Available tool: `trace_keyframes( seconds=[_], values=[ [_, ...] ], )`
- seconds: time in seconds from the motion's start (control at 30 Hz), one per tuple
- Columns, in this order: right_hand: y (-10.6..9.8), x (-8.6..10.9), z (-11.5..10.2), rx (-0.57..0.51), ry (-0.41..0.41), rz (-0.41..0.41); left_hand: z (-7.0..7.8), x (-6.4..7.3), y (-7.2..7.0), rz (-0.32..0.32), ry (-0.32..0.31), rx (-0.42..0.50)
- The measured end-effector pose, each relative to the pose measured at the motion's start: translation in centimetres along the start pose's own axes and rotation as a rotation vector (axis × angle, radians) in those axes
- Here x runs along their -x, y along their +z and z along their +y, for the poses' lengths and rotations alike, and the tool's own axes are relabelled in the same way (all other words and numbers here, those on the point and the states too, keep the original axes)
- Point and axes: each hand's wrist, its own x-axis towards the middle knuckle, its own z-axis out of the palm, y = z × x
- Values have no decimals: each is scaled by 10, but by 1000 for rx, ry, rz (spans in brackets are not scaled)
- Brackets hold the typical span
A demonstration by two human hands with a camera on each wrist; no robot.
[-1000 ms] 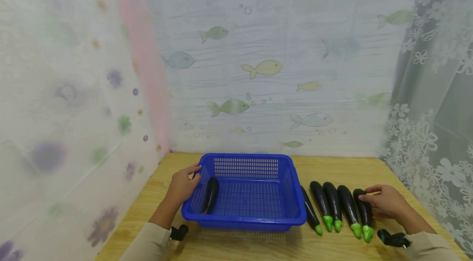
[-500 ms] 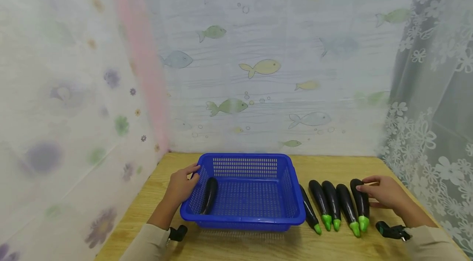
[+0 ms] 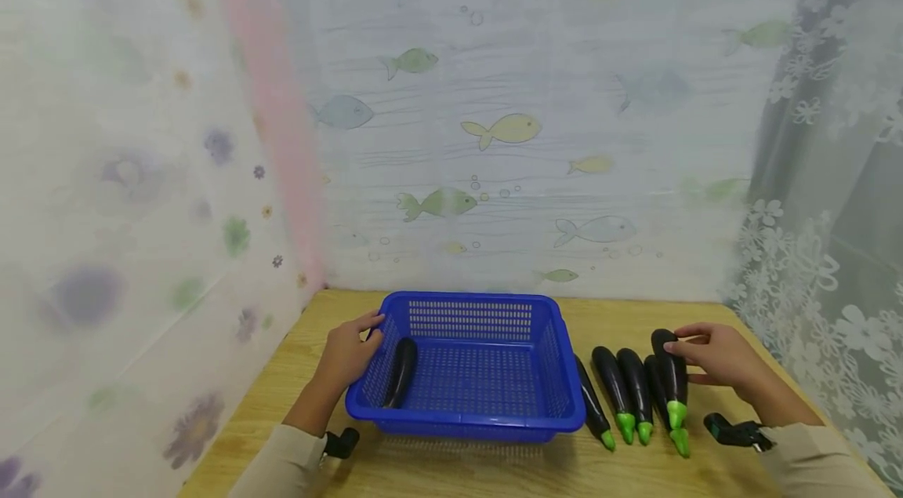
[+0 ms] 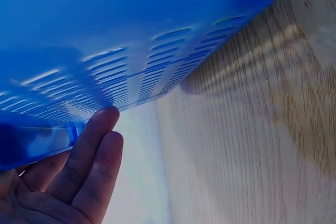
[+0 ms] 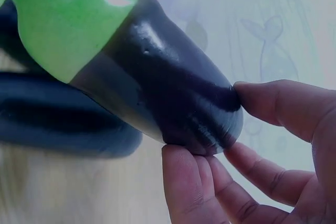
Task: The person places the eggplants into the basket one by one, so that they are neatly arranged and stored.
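Note:
A blue plastic basket (image 3: 466, 419) with slotted walls stands on the table. My left hand (image 3: 349, 353) grips its left rim, fingers against the outer wall (image 4: 100, 72). One dark eggplant (image 3: 402, 372) lies inside, along the basket's left wall. On the right, my right hand (image 3: 719, 357) pinches another eggplant (image 3: 673, 372) by its rounded end, thumb on one side and fingers on the other. That eggplant is raised, its green stem end (image 5: 79, 19) large in the right wrist view. It partly hides an eggplant (image 3: 654, 380) lying below it.
Several more eggplants (image 3: 612, 380) with green ends lie side by side on the wooden table (image 3: 635, 474), right of the basket. The leftmost one (image 3: 595, 408) is partly hidden by the basket's right side. A fish-patterned curtain (image 3: 522, 192) hangs behind.
My right hand has lifted the rightmost eggplant off the table and moved it leftward, over its neighbour. My left hand and the basket have stayed in place.

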Motion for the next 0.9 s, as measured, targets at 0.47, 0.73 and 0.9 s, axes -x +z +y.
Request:
trace_keyframes(
  seconds=[0.47,0.73,0.9],
  values=[
    [20,-14,-34,-74,-66,-33,-3,0,-2,-18,-4,17],
    [31,-22,-48,-82,-74,-18,-1,0,-2,-27,-6,23],
    [37,-25,-58,-96,-83,-19,-1,0,-2,-25,-3,13]
  ],
)
